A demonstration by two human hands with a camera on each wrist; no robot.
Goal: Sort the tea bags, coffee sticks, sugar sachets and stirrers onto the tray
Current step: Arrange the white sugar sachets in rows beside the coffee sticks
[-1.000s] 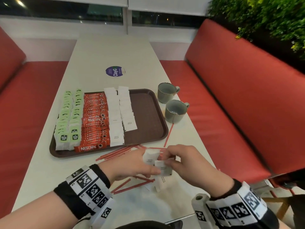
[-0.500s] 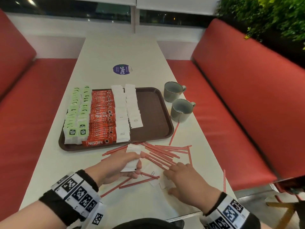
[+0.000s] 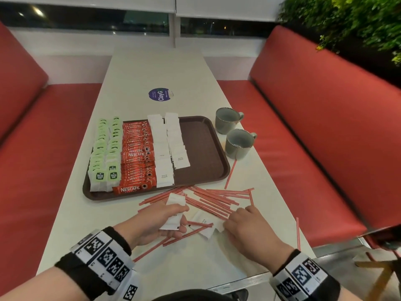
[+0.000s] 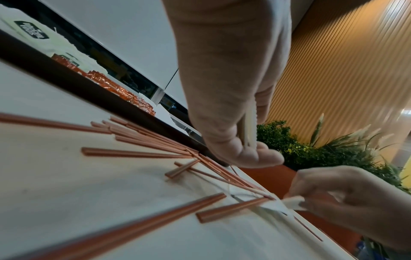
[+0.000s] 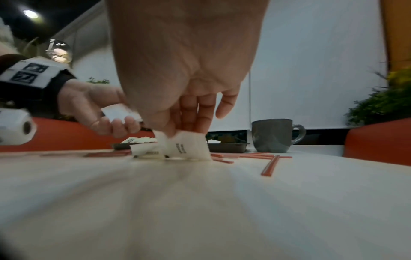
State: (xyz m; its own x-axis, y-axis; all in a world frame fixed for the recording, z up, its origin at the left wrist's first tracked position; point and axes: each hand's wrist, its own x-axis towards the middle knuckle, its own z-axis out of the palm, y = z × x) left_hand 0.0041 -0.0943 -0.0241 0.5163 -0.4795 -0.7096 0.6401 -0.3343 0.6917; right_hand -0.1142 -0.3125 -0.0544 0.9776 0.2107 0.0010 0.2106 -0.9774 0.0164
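My left hand grips a small stack of white sugar sachets just above the table, in front of the tray. My right hand is down on the table beside it, and in the right wrist view its fingers pinch a loose sugar sachet at one edge. Other sachets lie between the hands among red stirrers. The brown tray carries rows of green tea bags, red coffee sticks and sugar sachets.
Two grey cups stand right of the tray. One stirrer lies near the table's right edge. A round sticker is farther back. Red benches flank the table on both sides.
My right hand has left the stack in my left hand and dropped to the table, where it now pinches a loose sachet. My left hand keeps its stack.
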